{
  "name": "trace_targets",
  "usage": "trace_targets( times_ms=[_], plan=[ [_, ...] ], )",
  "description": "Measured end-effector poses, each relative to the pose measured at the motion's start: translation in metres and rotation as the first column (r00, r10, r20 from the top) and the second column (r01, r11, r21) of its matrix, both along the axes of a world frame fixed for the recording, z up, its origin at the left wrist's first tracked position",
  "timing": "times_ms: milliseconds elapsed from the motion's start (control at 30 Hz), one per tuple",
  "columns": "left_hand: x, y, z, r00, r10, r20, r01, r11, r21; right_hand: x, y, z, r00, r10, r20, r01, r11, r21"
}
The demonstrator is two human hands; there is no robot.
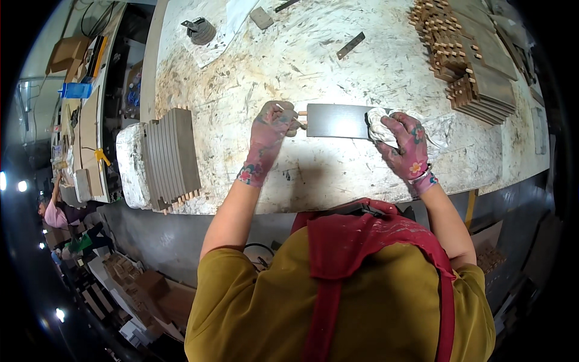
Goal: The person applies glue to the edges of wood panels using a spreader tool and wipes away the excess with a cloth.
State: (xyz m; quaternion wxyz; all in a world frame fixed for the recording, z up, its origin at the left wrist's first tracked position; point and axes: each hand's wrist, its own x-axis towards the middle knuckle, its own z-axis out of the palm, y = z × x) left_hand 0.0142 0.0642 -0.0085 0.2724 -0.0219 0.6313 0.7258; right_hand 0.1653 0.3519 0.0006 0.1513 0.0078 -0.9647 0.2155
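A flat grey panel (338, 120) lies on the stained white worktable (253, 72) in front of me, with light wooden dowels (303, 113) sticking out of its left end. My left hand (271, 127), in a pink flowered glove, is closed around the dowel end of this panel; its fingertips partly hide the dowels. Bunched against the panel's right end is a white cloth (379, 125). My right hand (407, 142), gloved the same way, grips that cloth and presses it onto the panel. Part of the cloth spreads on the table beyond my fingers.
To the left, a row of grey panels (172, 154) stands against a white-wrapped block (132, 166). Stacked panels with dowels (482, 90) fill the far right. A round dark object (201, 31), a small grey block (261, 18) and a dark metal strip (351, 45) lie farther back.
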Motion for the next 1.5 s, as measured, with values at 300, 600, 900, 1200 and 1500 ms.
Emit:
trace_targets(
  times_ms=[300, 600, 900, 1200, 1500],
  plan=[
    [-0.001, 0.004, -0.002, 0.999, -0.026, -0.030, 0.024, 0.997, -0.073, -0.001, 0.000, 0.000, 1.000, 0.005, 0.007, -0.005, 1.000, -0.011],
    [-0.002, 0.007, 0.000, 1.000, 0.006, 0.015, -0.006, 0.999, -0.034, -0.001, 0.002, 0.000, 1.000, 0.006, 0.001, -0.006, 1.000, -0.006],
    [-0.001, 0.000, -0.025, 0.995, 0.059, -0.075, -0.068, 0.990, -0.123, -0.001, 0.001, 0.000, 1.000, 0.006, 0.001, -0.006, 1.000, -0.003],
    [-0.003, 0.011, 0.006, 0.999, 0.016, -0.039, -0.018, 0.997, -0.069, 0.001, 0.002, 0.000, 1.000, -0.002, 0.009, 0.002, 1.000, -0.008],
    [-0.003, 0.012, -0.003, 0.994, 0.012, -0.106, -0.029, 0.987, -0.160, -0.002, 0.001, 0.001, 1.000, 0.001, 0.016, -0.001, 1.000, -0.013]
  ],
)
